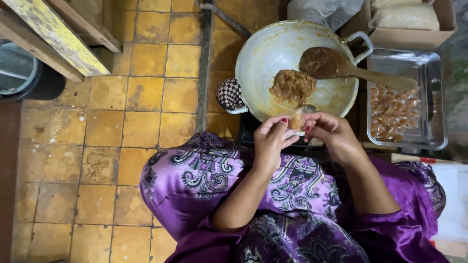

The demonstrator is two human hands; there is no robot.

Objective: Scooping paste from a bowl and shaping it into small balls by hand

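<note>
Left hand [271, 141] and right hand [333, 134] pinching one small clear-wrapped sweet [297, 119] between fingertips, close above the lap for control. At twelve o'clock, wok [258, 58] of brown paste [292, 86] within reach; at two o'clock, metal tray [434, 97] collecting wrapped pieces [390, 114].

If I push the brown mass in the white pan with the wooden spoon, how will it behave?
The brown mass sits as one heap in the pan, so it would probably move as a thick, sticky lump, not flow. Smears coat the wooden spoon, so some would likely cling to it.
</note>
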